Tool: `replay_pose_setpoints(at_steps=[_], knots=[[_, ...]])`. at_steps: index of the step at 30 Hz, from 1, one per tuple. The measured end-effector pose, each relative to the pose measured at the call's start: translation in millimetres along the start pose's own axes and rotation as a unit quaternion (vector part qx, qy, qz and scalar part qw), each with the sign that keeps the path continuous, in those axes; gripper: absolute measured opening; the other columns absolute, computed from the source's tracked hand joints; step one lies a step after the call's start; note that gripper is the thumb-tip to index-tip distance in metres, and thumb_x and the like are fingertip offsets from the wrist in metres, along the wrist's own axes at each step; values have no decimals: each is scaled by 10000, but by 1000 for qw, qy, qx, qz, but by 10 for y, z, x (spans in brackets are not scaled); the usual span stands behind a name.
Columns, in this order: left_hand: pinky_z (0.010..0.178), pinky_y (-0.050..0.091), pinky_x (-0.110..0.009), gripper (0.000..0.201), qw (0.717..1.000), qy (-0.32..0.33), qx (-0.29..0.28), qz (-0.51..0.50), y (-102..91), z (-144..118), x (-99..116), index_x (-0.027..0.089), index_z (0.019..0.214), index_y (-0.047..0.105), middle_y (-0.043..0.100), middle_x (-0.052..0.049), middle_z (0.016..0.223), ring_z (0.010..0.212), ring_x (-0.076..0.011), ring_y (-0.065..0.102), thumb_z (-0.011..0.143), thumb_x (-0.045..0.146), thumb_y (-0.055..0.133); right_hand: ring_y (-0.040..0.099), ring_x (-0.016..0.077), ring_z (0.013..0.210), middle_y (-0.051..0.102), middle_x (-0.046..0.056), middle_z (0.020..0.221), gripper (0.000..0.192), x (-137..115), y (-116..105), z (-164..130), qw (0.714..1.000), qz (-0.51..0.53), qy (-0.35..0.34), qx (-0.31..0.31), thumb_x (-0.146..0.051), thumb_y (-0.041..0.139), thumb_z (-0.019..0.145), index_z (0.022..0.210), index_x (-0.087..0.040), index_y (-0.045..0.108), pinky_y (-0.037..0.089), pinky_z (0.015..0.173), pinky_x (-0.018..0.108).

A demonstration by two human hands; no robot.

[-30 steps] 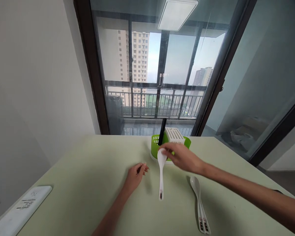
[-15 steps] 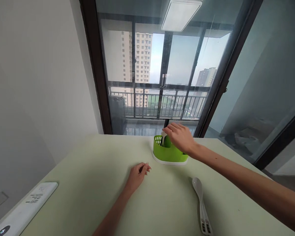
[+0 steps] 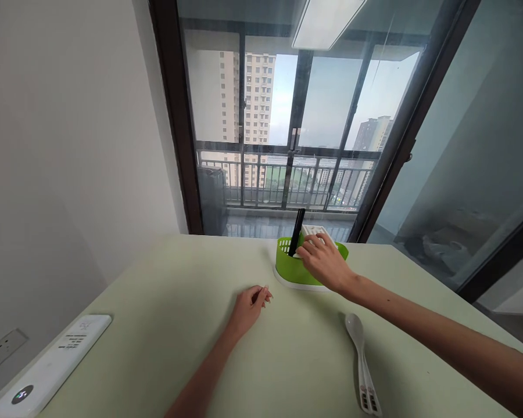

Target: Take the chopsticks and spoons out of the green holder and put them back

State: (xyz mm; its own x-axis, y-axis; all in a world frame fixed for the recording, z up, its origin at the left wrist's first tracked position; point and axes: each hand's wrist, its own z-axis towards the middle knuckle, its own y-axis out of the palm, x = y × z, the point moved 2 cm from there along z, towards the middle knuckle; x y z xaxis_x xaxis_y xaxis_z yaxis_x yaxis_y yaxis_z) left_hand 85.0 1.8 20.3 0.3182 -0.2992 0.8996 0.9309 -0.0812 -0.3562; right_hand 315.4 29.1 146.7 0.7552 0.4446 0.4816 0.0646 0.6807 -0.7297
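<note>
At the far side of the table stands a green cutlery caddy [image 3: 294,269] with a pierced side and a white base. Black chopsticks [image 3: 297,231] lean upright in its left part. My right hand [image 3: 325,261] is over the caddy's front, its fingers closed around a white spoon [image 3: 297,253] that is mostly hidden by the hand and the rim. My left hand [image 3: 248,307] rests on the table left of the caddy, its fingers curled together with nothing visible in them. Nearer me, white spoons [image 3: 357,342] lie nested, their handles towards me.
A white slatted piece [image 3: 316,230] shows behind my right hand at the caddy's back. On the pale table [image 3: 169,360], a long white device [image 3: 56,366] lies along the left edge. A wall is on the left, and a glass door stands beyond the far edge.
My right hand has gone down lower at the caddy, and the white spoon now shows less. The white slatted piece has come into sight. My left hand has stayed put; the view has shifted slightly.
</note>
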Motion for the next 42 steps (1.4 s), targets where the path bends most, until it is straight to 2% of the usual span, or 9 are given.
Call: replay_pose_setpoints(at_steps=[8,12,14,17,19,22,25,32,42], knots=[[679,490,-274,502,1000,1,-3,18,-12,-2,37,195,830,715,728,-43,801,690,-171,624,968,589,436,575,277,1150,683,116,1184,289,-19,-502,-407,996,81,2,23,-97,474,969,1207,-152,629,413,968,418],[676,482,-271,486,1000,3,-1,12,-11,-1,39,191,828,718,726,-38,789,687,-168,620,967,575,454,661,256,1031,696,101,1181,234,40,-549,-941,985,143,95,-14,-232,443,1011,1161,-205,619,473,854,385],[676,479,-272,481,1000,5,-2,14,-14,4,25,190,832,720,718,-34,777,687,-169,617,968,569,458,699,210,872,707,74,1145,245,64,-442,-1259,956,207,192,-84,-312,408,1025,1170,-239,591,482,723,333],[682,479,-273,473,1000,4,-3,17,-21,14,6,191,833,718,715,-31,779,694,-169,615,968,566,463,697,192,728,736,34,966,284,8,-220,-1726,874,303,336,-177,-463,396,1012,1080,-259,582,462,622,304],[685,481,-275,471,1000,2,-3,20,-26,21,5,192,829,716,717,-32,783,697,-170,615,963,570,468,683,199,664,732,23,847,352,-112,-97,-1970,821,346,394,-225,-544,381,995,998,-259,587,441,585,303],[693,485,-279,470,999,-1,-5,33,-36,30,23,197,823,714,724,-35,792,708,-176,619,956,577,469,684,217,667,728,30,771,448,-362,-10,-2170,772,382,436,-262,-621,355,978,901,-257,604,431,601,311],[689,480,-282,472,998,-5,0,55,-49,38,51,202,820,713,728,-37,798,712,-181,618,954,578,463,697,240,718,739,50,786,465,-576,-14,-2183,760,370,457,-275,-630,353,974,868,-258,610,421,628,320],[678,472,-286,473,996,-16,17,88,-56,40,152,210,782,709,714,-37,779,720,-194,615,942,588,474,726,294,812,758,115,866,377,-756,-38,-1888,792,275,449,-309,-461,336,1007,926,-228,621,412,652,333],[684,442,-282,447,990,-19,-3,143,40,-49,273,214,769,692,720,-32,784,712,-193,608,936,568,477,744,296,811,776,111,872,353,-1030,-78,-1376,817,305,392,-293,-381,352,1010,944,-199,647,434,668,332]])
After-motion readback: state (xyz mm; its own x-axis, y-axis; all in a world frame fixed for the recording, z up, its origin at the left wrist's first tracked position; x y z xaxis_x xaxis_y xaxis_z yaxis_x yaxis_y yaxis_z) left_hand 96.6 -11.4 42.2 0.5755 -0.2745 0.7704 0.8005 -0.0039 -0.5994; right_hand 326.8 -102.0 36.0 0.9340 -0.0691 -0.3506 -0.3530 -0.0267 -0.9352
